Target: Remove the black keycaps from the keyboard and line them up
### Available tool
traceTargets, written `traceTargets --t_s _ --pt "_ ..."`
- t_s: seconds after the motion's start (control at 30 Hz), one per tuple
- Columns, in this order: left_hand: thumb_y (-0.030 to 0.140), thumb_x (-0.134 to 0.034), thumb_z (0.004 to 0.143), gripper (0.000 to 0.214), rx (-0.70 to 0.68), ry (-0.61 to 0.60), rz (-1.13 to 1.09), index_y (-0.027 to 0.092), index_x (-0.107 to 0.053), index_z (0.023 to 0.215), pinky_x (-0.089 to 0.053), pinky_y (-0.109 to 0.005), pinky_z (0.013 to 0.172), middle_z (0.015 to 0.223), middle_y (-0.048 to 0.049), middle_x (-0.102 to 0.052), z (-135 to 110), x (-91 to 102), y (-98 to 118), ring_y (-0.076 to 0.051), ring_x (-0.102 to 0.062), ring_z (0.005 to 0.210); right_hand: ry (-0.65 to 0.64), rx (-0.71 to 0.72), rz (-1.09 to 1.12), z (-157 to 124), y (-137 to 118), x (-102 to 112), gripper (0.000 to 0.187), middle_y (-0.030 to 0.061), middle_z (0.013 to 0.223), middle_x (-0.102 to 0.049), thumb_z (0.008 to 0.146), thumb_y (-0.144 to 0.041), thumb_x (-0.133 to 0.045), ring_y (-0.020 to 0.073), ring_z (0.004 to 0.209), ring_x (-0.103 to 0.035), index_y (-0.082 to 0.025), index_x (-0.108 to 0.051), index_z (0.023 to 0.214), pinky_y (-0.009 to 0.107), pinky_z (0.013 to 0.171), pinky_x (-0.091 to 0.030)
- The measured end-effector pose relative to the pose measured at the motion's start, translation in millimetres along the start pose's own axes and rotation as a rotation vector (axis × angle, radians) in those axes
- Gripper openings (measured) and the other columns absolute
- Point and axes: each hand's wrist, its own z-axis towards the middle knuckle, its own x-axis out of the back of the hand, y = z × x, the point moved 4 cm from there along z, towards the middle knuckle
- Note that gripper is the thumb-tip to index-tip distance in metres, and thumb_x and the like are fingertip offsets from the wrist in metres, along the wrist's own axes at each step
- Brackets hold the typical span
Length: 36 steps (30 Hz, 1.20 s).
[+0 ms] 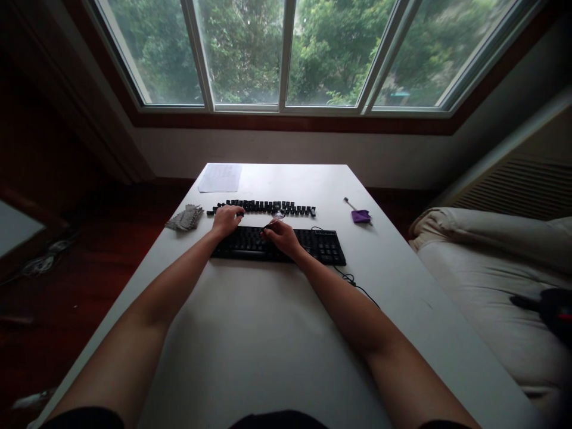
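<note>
A black keyboard [250, 245] lies across the white table, a stretch of its left and middle part hidden behind my hands. Loose black keycaps [263, 207] are lined up in rows just beyond it. My left hand [227, 220] is over the keyboard's upper left edge, its fingers closed around what looks like a black keycap [240, 214]. Above the middle of the keyboard, my right hand [282, 236] pinches a thin dark tool [270, 226]; its exact kind is too small to make out. A small clear piece [279, 215] sits beyond the right fingers.
Grey cloths [185, 218] lie left of the keycaps. To the right are a purple cloth [360, 216] and a small brush [347, 201]. A paper sheet [220, 178] rests at the far left corner. The keyboard cable [351, 279] trails right. A beige sofa [473, 280] stands beside the table.
</note>
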Motion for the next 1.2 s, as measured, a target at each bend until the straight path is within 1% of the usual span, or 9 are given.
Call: traceTargets --t_s 0.1,0.2,0.33,0.5,0.67,0.87,1.07,1.2 --pt "0.023 -0.063 0.085 0.024 -0.016 0.004 0.036 0.026 -0.076 0.105 -0.041 -0.045 0.102 0.112 -0.0052 -0.074 10.4 -7.6 -0.9 -0.029 -0.057 0.113 -0.007 0.006 0.028 0.2 0.6 -0.2 0.034 -0.0003 0.078 -0.070 0.076 -0.047 -0.075 0.0223 0.076 -0.075 -0.023 -0.055 0.090 0.036 0.071 -0.063" --pt "0.025 -0.062 0.085 0.025 0.003 -0.005 0.081 0.027 -0.078 0.104 -0.041 -0.047 0.098 0.113 -0.0078 -0.071 16.3 -13.7 -0.4 -0.031 -0.054 0.114 -0.009 -0.002 0.024 0.1 0.0 -0.1 0.035 -0.0004 0.078 -0.069 0.076 -0.047 -0.075 0.0225 0.078 -0.075 -0.023 -0.054 0.090 0.036 0.072 -0.063" --pt "0.026 -0.062 0.085 0.025 0.046 -0.038 0.123 0.027 -0.078 0.104 -0.040 -0.048 0.094 0.108 -0.0098 -0.070 19.7 -18.5 0.8 -0.033 -0.051 0.112 -0.011 0.008 -0.004 -0.4 -1.6 0.0 0.033 -0.0002 0.078 -0.069 0.077 -0.046 -0.074 0.0226 0.079 -0.076 -0.022 -0.054 0.090 0.035 0.071 -0.063" --pt "0.028 -0.063 0.084 0.022 0.072 -0.061 0.151 0.027 -0.077 0.101 -0.037 -0.050 0.097 0.107 -0.0098 -0.069 22.4 -21.2 2.0 -0.034 -0.049 0.114 -0.008 0.005 0.010 -1.4 -3.5 -0.3 0.033 -0.0010 0.078 -0.067 0.076 -0.045 -0.074 0.0222 0.078 -0.075 -0.022 -0.054 0.090 0.034 0.071 -0.064" --pt "0.029 -0.063 0.083 0.021 0.084 -0.031 0.178 0.027 -0.075 0.100 -0.037 -0.050 0.096 0.112 -0.0110 -0.065 24.8 -23.4 0.9 -0.035 -0.047 0.115 -0.024 -0.009 0.045 -1.5 -5.0 -1.8 0.033 -0.0018 0.077 -0.067 0.075 -0.045 -0.075 0.0206 0.074 -0.074 -0.023 -0.054 0.089 0.037 0.074 -0.064" --pt "0.028 -0.064 0.082 0.020 0.107 -0.034 0.194 0.026 -0.074 0.100 -0.038 -0.049 0.097 0.113 -0.0109 -0.062 24.9 -23.3 0.6 -0.034 -0.047 0.116 -0.019 -0.031 0.032 -1.2 -4.0 -2.0 0.034 -0.0015 0.076 -0.068 0.074 -0.045 -0.075 0.0209 0.075 -0.074 -0.023 -0.053 0.089 0.037 0.075 -0.063" --pt "0.029 -0.064 0.081 0.023 0.123 -0.038 0.202 0.027 -0.072 0.103 -0.040 -0.048 0.097 0.115 -0.0107 -0.061 24.1 -23.8 0.6 -0.034 -0.048 0.116 -0.018 -0.007 0.012 -1.4 -5.9 -1.3 0.032 -0.0015 0.077 -0.068 0.075 -0.045 -0.073 0.0199 0.070 -0.073 -0.023 -0.054 0.088 0.037 0.073 -0.064" --pt "0.029 -0.064 0.081 0.025 0.125 -0.041 0.199 0.028 -0.072 0.105 -0.040 -0.048 0.097 0.115 -0.0104 -0.061 23.3 -24.3 0.1 -0.034 -0.048 0.117 -0.001 -0.017 -0.022 -1.5 -5.5 -0.6 0.033 -0.0015 0.077 -0.067 0.075 -0.046 -0.073 0.0211 0.075 -0.074 -0.023 -0.054 0.088 0.037 0.074 -0.064"
